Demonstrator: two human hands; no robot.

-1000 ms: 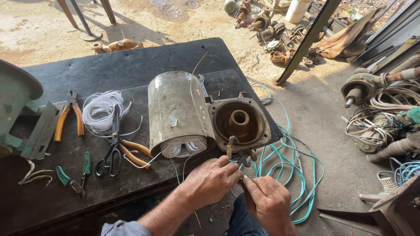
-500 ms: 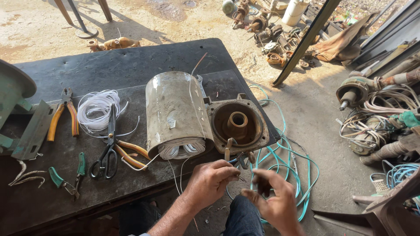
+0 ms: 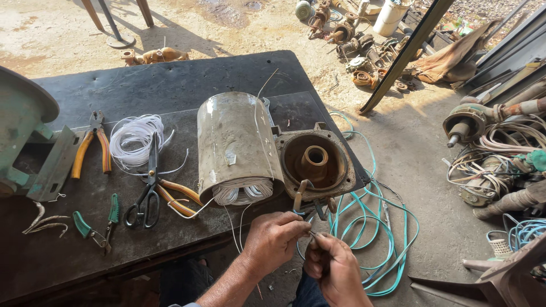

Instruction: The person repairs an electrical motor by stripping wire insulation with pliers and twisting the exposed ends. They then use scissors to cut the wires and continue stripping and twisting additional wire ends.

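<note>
Both hands had drawn closer together since the earlier frame, meeting just below the table's (image 3: 170, 79) front edge. The left hand (image 3: 273, 241) was pinched shut on thin white wires (image 3: 234, 224) hanging from the winding (image 3: 243, 190) at the near end of the motor housing (image 3: 236, 145), and the right hand (image 3: 335, 267) was closed on the wire ends where its fingertips met the left's. Those wires looked light, thin and springy, likely to kink or snap if bent hard, so a fingertip pinch near the ends seemed best; the metal housing looked heavy and stayed lying on its side. An end cover (image 3: 314, 162) sat beside it. Scissors (image 3: 147, 196), pliers (image 3: 94, 145) and a white wire coil (image 3: 133, 139) lay on the dark, scuffed table, teal cable (image 3: 375, 227) looped on the dusty floor, and scrap motor parts (image 3: 489, 148) crowded the right.
</note>
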